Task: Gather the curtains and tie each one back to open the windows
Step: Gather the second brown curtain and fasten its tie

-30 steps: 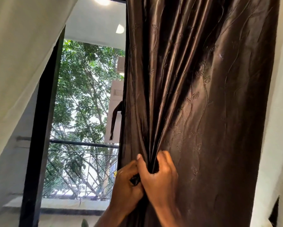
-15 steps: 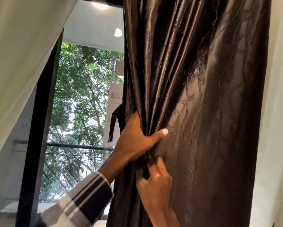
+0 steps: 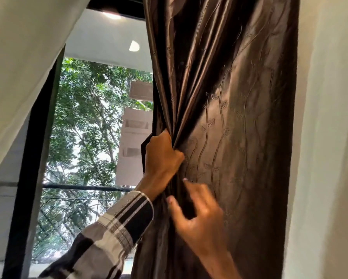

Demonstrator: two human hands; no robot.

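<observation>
A cream curtain (image 3: pixel 18 63) hangs drawn aside at far left, and beside it the black window frame (image 3: pixel 34 158) edges open glass onto trees and a balcony railing (image 3: pixel 84 187). Nearer the middle, the left hand (image 3: pixel 162 158), in a checked sleeve (image 3: pixel 116 228), grips a bunch of pleats in the brown curtain (image 3: pixel 239 117), fingers curled tight round the folds where they converge. A second ago both hands sat low and close together on the fabric; half a second ago the left had climbed, its thumb stretched flat across the cloth. Now that thumb has closed and the folds fan upward from the fist. A narrow dark strip (image 3: pixel 144 150), possibly the tie-back, hangs just left of the knuckles. Just below and right of that fist, the right hand (image 3: pixel 199 214) has loosened: its fingers are spread and half curled, fingertips (image 3: pixel 184 179) grazing the fabric, a dark fold lying between thumb and fingers; whether it pinches anything cannot be told. Judging by this, gathering is under way and tying not yet begun; most of the curtain's width, right of both hands, hangs ungathered beside the pale wall (image 3: pixel 330 137).
</observation>
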